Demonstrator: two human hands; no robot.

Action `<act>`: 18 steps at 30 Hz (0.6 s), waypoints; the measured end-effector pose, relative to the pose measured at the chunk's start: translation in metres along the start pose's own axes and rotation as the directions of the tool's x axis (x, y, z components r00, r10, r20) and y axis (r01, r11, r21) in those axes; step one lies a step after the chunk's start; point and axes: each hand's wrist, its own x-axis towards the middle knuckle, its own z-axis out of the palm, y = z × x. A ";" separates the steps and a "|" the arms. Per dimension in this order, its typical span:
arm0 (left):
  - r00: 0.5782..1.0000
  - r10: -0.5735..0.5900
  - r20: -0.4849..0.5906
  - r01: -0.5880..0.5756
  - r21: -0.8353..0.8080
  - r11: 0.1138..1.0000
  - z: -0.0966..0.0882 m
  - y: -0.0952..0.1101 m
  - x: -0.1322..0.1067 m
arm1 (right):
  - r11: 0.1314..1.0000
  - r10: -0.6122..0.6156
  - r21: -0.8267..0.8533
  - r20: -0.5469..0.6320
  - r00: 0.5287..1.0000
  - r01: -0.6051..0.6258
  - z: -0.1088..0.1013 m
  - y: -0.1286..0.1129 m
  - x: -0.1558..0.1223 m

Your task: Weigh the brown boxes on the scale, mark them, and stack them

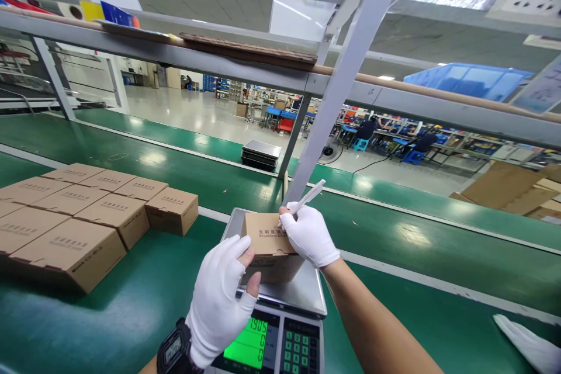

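Note:
A small brown cardboard box (266, 242) with printed text stands on the steel pan of a weighing scale (302, 292). My left hand (221, 298), in a white glove, grips the box's near left corner. My right hand (309, 234), also gloved, rests on the box's right top edge and pinches a white pen (309, 195) that points up and to the right. The scale's green display (250, 342) is lit below my left hand.
Several identical brown boxes (70, 216) sit packed together on the green belt at the left. A slanted metal post (337, 87) rises just behind the scale. A black tray stack (260, 155) lies beyond. A white cloth (528, 345) is at the lower right.

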 end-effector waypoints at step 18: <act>0.958 -0.275 -0.085 0.284 0.127 0.950 0.017 -0.007 0.040 | 0.916 -0.206 0.325 -0.124 0.971 0.236 0.012 -0.009 -0.045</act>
